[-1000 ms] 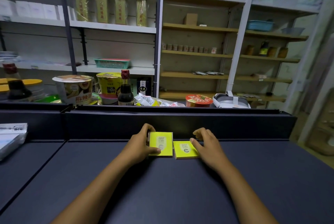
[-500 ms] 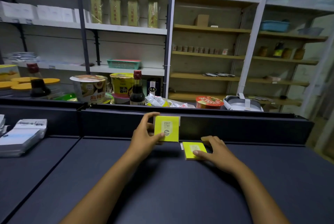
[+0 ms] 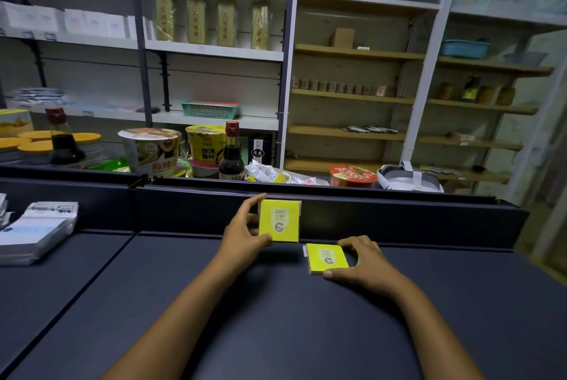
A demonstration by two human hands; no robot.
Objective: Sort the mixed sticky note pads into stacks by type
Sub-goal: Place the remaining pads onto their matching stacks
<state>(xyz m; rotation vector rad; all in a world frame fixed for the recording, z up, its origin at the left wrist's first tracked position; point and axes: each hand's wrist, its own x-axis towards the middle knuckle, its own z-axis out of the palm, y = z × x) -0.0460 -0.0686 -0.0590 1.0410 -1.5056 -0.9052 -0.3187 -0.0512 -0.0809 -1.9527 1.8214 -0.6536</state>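
Two yellow sticky note pads, each labelled 2207, are at the back of the dark shelf surface [image 3: 276,318]. My left hand [image 3: 242,238] grips the upper yellow pad [image 3: 279,220] by its left edge, holding it raised and upright in front of the dark back rail. The lower yellow pad [image 3: 326,258] lies flat on the surface. My right hand [image 3: 365,261] rests around its right side, thumb at the near corner and fingers at the far corner.
A pile of white wrapped packs [image 3: 36,231] lies on the left shelf section. The dark back rail [image 3: 399,217] runs behind the pads. Beyond it stand noodle cups [image 3: 152,149], a sauce bottle [image 3: 231,152] and shelving.
My left hand lifted its yellow pad off the surface and stood it upright against the rail. My right hand stayed on the flat pad, shifting to its right side.
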